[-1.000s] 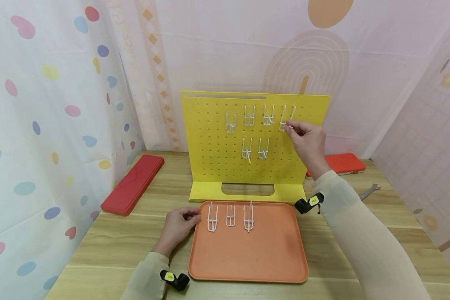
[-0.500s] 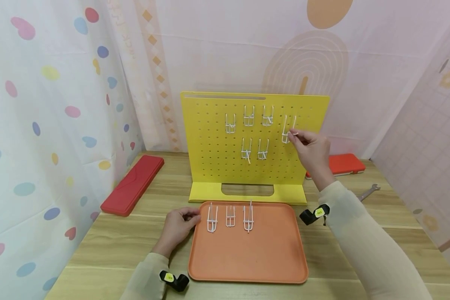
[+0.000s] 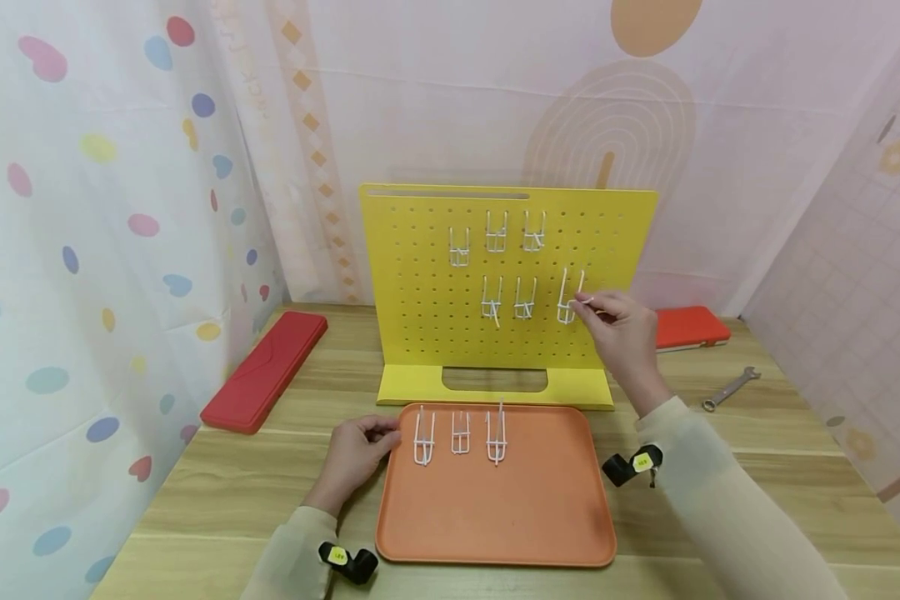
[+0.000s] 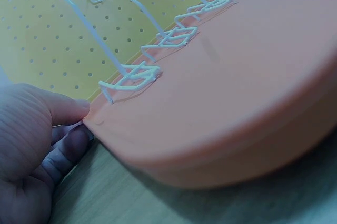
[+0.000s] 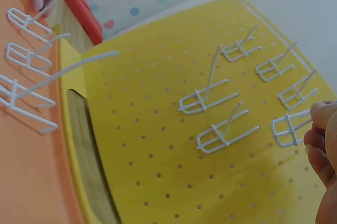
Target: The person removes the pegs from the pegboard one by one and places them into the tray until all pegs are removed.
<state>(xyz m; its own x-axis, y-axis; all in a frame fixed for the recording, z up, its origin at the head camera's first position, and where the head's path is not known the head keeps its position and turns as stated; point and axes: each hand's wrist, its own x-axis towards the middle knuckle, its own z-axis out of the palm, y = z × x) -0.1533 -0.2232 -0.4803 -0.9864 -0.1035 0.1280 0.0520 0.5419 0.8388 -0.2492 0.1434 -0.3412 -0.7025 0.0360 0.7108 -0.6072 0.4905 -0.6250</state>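
Observation:
My right hand (image 3: 622, 337) pinches a white wire pegboard hook (image 3: 562, 310) by its prong, in front of the right part of the yellow pegboard (image 3: 427, 333). In the right wrist view the held hook (image 5: 285, 131) appears close to the board; whether it touches cannot be told. Several similar hooks (image 3: 497, 235) hang on the board in two rows. The orange tray (image 3: 495, 517) lies before the board with three hooks (image 3: 461, 433) along its far side. My left hand (image 3: 354, 458) grips the tray's far left corner, thumb (image 4: 71, 109) on the rim.
A red case (image 3: 266, 371) lies on the wooden table left of the board, and another red case (image 3: 690, 327) sits behind my right hand. At the right is a wrench (image 3: 731, 389). Patterned curtains (image 3: 450, 100) close in the table.
The right hand has lowered the hook from the upper row's height to beside the lower row, now level with those hooks. My left hand stays at the tray corner.

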